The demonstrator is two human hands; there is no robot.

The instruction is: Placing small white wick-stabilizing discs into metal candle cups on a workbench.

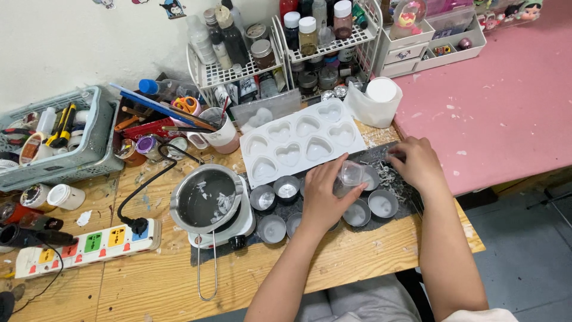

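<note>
My left hand [322, 194] grips a small clear glass cup [350, 175], tilted over a dark mat [405, 203] on the wooden table. My right hand [415, 162] rests at the mat's far right, fingers pinched at white wax flakes [388, 176]; whether it holds any I cannot tell. Several small round metal tins [287, 187] sit on the mat around my left hand, some with pale wax inside. Just beyond them lies a white heart-shaped mould tray [357, 141].
A metal melting pot [207, 198] with a long handle sits on a small white hot plate, left of the tins. A power strip [89, 244] lies at front left. Grey basket [89, 149], wire racks of bottles [280, 53], a white cup [381, 98] and a pink table [506, 101] surround.
</note>
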